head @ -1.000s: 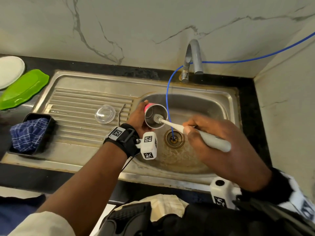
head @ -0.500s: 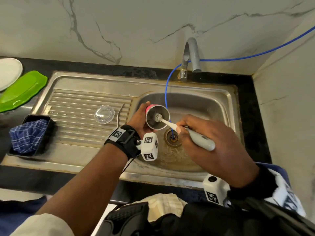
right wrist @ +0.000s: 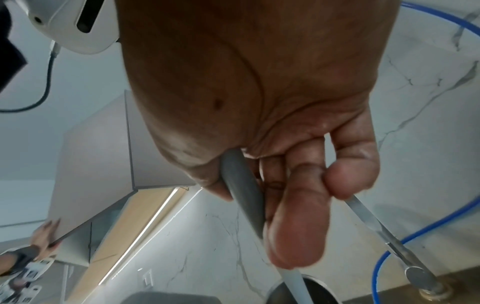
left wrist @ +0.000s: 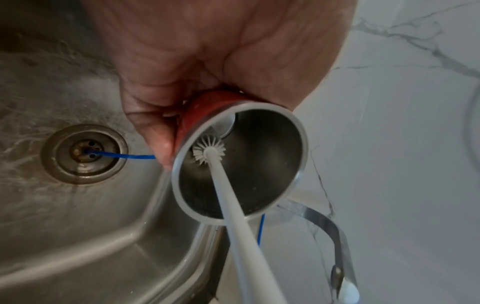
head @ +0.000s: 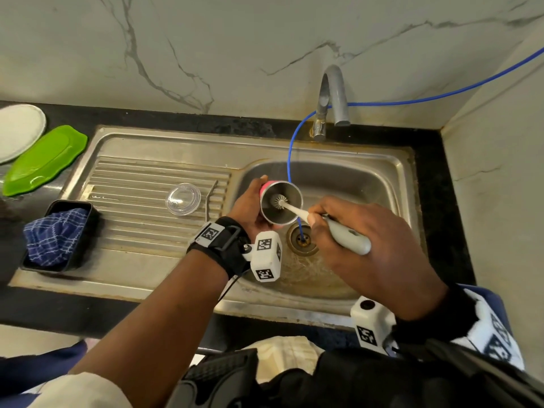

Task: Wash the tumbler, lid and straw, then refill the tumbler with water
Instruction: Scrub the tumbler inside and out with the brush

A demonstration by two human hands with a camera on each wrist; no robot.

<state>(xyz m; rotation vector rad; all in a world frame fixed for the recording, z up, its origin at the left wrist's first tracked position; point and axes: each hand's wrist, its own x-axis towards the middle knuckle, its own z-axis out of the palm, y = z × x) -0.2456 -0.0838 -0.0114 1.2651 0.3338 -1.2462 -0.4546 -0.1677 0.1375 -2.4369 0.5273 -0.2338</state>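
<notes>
My left hand (head: 250,206) grips a pink tumbler (head: 281,206) with a steel inside, tilted with its mouth toward me over the sink basin (head: 368,184). In the left wrist view the left hand (left wrist: 207,72) wraps the tumbler (left wrist: 259,148). My right hand (head: 362,245) holds a grey-handled bottle brush (head: 348,238); its white bristle head (left wrist: 209,151) is inside the tumbler, near the wall. The right wrist view shows fingers (right wrist: 296,222) curled round the brush handle (right wrist: 242,191). A clear lid (head: 183,199) and a metal straw (head: 210,198) lie on the draining board.
A grey tap (head: 332,98) stands behind the basin, and a blue tube (head: 291,154) runs from the wall into the drain (head: 302,239). A black tray with a blue checked cloth (head: 56,234), a green dish (head: 41,161) and a white plate (head: 17,131) sit at the left.
My right hand has moved left toward the tumbler, pushing the brush head deeper inside. The left hand keeps the tumbler in much the same place.
</notes>
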